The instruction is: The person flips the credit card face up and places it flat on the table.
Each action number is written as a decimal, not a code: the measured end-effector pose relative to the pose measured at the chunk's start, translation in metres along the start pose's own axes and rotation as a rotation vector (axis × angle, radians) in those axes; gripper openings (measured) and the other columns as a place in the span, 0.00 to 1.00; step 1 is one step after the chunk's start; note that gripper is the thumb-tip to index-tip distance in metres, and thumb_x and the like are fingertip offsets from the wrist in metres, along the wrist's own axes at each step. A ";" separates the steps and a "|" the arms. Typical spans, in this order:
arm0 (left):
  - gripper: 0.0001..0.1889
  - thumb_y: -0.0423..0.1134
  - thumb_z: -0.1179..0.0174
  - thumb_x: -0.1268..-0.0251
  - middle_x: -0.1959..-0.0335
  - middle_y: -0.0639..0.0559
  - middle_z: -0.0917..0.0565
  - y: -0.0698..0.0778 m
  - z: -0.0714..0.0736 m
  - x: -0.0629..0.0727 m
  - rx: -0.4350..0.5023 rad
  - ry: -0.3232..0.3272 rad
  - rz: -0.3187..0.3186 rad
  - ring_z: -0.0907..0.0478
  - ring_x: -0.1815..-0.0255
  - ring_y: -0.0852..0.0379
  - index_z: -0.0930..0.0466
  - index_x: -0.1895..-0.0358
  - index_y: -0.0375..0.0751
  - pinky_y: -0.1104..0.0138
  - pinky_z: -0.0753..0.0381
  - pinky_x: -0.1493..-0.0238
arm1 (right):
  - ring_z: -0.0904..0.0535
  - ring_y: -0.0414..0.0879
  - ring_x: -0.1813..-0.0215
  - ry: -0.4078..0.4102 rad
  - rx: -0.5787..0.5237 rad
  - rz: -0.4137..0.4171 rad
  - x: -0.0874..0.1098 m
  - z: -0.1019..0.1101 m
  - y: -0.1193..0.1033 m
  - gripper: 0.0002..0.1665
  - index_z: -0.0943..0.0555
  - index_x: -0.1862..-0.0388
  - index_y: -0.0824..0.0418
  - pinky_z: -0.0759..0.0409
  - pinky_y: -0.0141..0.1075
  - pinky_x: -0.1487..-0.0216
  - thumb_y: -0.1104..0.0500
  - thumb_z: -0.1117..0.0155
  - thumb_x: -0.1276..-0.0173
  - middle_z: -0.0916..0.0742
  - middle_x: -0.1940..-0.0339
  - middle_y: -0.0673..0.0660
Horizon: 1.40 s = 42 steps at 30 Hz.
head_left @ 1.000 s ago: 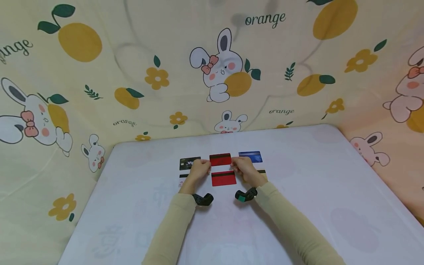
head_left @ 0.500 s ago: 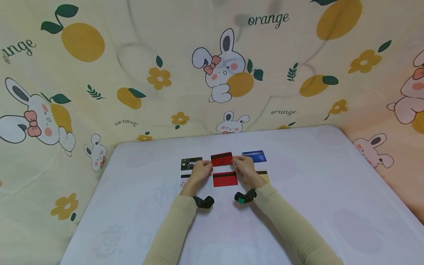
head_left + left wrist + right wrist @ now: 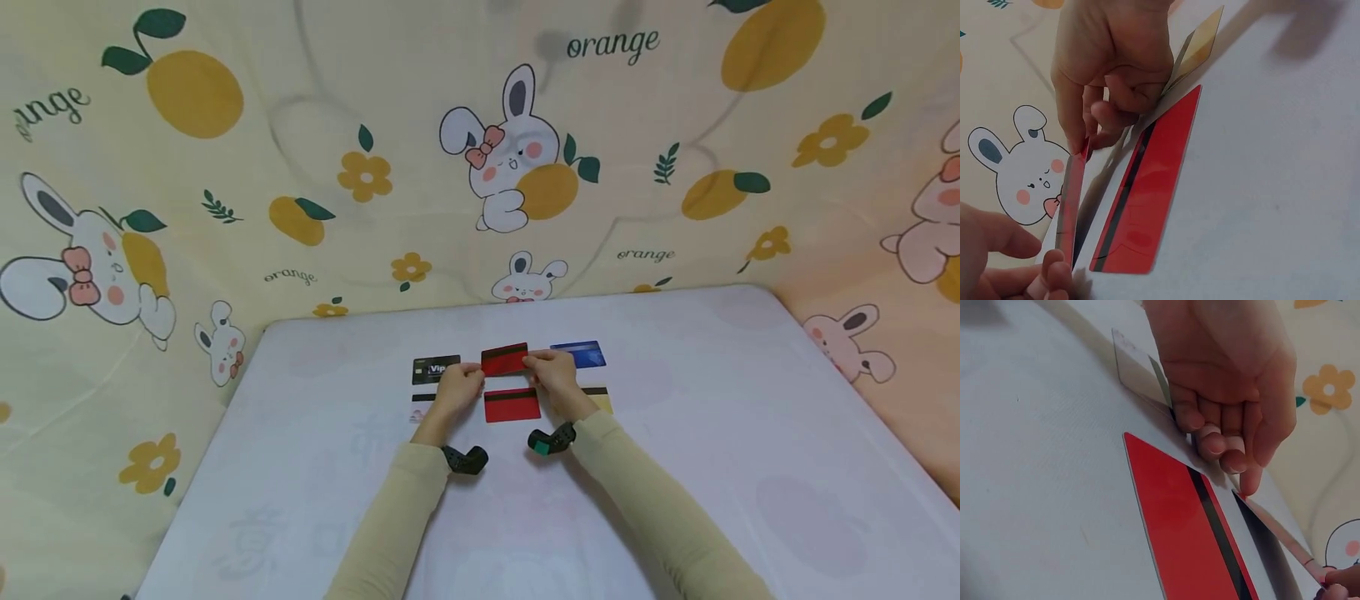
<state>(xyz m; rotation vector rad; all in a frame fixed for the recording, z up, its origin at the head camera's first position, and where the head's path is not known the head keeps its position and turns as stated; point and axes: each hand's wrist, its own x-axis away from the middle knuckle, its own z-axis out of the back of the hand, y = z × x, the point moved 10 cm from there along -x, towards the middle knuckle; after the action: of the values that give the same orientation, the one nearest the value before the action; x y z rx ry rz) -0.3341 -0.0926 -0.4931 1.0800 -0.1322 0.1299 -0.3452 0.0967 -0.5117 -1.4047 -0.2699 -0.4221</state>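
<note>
A red card (image 3: pixel 504 360) with a dark stripe is tipped up off the white table, its right end higher. My right hand (image 3: pixel 552 373) pinches that right end between thumb and finger, as the right hand (image 3: pixel 1113 69) shows in the left wrist view. At the opposite end my left hand (image 3: pixel 456 388) has its thumb and fingertips at the lower left corner, which they partly cover. In the right wrist view the left hand (image 3: pixel 1229 381) has its remaining fingers curled. Just in front, a second red card (image 3: pixel 512 405) lies flat, untouched.
A black Vip card (image 3: pixel 427 369) and a striped white card (image 3: pixel 421 407) lie left, partly behind the left hand. To the right are a blue card (image 3: pixel 587 353) and a yellowish card (image 3: pixel 600 400), partly covered by the right hand. A patterned cloth (image 3: pixel 360 275) rises behind the table (image 3: pixel 750 433).
The upper red card has gone from nearly flat to tilted, its right end rising with my right hand. My left hand stays at its left end. The other cards have not moved.
</note>
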 end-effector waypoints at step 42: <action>0.17 0.32 0.41 0.36 0.53 0.34 0.16 0.033 0.022 0.019 0.146 0.176 -0.257 0.16 0.61 0.50 0.23 0.45 0.29 0.65 0.15 0.54 | 0.31 0.35 0.78 -0.145 -0.093 0.048 0.022 0.009 -0.014 0.19 0.21 0.45 0.66 0.34 0.25 0.75 0.57 0.42 0.29 0.22 0.76 0.46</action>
<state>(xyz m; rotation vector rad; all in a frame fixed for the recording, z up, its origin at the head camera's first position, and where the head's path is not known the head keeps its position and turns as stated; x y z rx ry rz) -0.3221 -0.0960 -0.4508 1.2156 0.1771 0.0027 -0.3310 0.1011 -0.4883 -1.5327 -0.3367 -0.2966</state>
